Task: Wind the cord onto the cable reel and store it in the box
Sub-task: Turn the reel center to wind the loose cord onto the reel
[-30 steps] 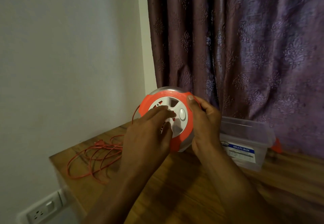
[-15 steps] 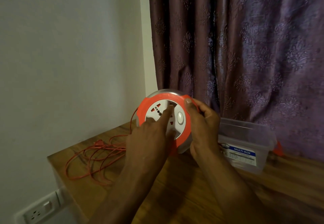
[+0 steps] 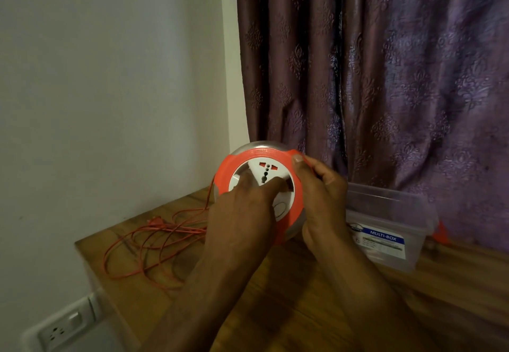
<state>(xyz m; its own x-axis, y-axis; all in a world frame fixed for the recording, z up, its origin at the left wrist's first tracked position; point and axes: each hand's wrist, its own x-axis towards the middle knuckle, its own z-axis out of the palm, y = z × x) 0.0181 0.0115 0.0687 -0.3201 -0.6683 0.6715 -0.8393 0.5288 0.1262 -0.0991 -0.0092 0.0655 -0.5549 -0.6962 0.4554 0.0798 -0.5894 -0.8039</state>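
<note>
The white inner disc of the cable reel [image 3: 261, 186] has turned since a second ago: the oval button, which was on the right of the face, is now low near the bottom, and the socket holes stand near the top. From this I judge that the winding is in progress, but it is far from finished, because most of the cord [image 3: 154, 244] is still lying in loose loops on the desk [image 3: 316, 310] near its left edge, with the plug [image 3: 155, 222] at the far side of the heap. The reel is held upright above the middle of the desk, its face toward the camera. The right hand [image 3: 322, 205] grips the orange rim from the right, with the thumb on the front and the fingers curled behind. The left hand [image 3: 242, 219] lies over the face with its fingers pressed into the recesses of the disc; I cannot tell whether they hook onto anything. The reel is hard smooth plastic, round, with an orange ring and a greyish shiny back. The cord is thin, orange and flexible. The box [image 3: 391, 227] is clear plastic, rectangular and without lid, at the back of the desk just right of the reel, before the purple patterned curtain [image 3: 385, 62]. The desk looks like wood with a visible grain.
</note>
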